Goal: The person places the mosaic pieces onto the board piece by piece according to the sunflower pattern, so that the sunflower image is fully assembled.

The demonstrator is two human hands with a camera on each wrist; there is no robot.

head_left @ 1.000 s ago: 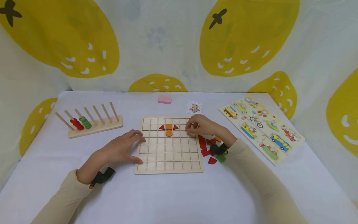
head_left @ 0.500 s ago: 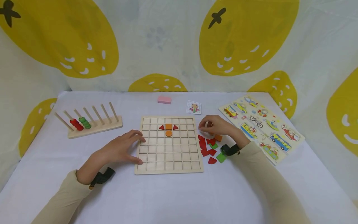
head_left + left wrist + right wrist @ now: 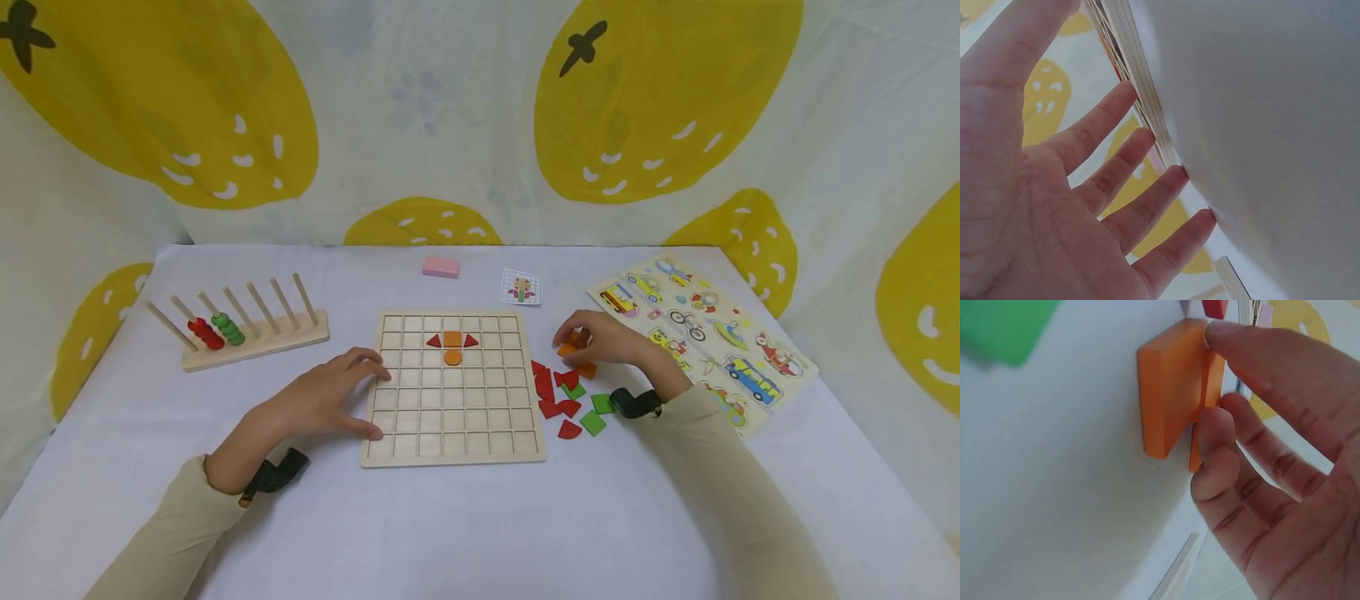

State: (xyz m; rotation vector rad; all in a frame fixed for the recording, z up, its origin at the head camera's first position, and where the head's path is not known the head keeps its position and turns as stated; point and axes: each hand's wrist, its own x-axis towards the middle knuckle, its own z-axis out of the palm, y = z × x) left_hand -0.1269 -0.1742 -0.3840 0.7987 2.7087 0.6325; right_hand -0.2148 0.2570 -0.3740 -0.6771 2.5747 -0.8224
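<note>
My left hand (image 3: 322, 398) lies at the left side of a wooden grid board (image 3: 420, 447), fingers spread. Its fingertips (image 3: 1141, 137) reach the board's edge in the left wrist view. On the board sit an orange square (image 3: 453, 339), an orange disc (image 3: 453, 357) and two red triangles, one of them the right triangle (image 3: 470, 341). To the right of the board, my right hand (image 3: 603, 337) hovers low over several orange pieces. In the right wrist view an orange block (image 3: 1175, 387) lies beside the thumb and forefinger, which are apart with a gap between them.
Red pieces (image 3: 544, 386) and green squares (image 3: 592, 423) lie right of the board. Behind are a pink block (image 3: 441, 267) and a pattern card (image 3: 521, 287). A peg rack (image 3: 262, 342) with beads stands left; a vehicle puzzle board (image 3: 712, 329) lies right.
My right hand has moved right from the board's upper right edge to the orange pieces, uncovering red and green pieces. My left hand has stayed in place.
</note>
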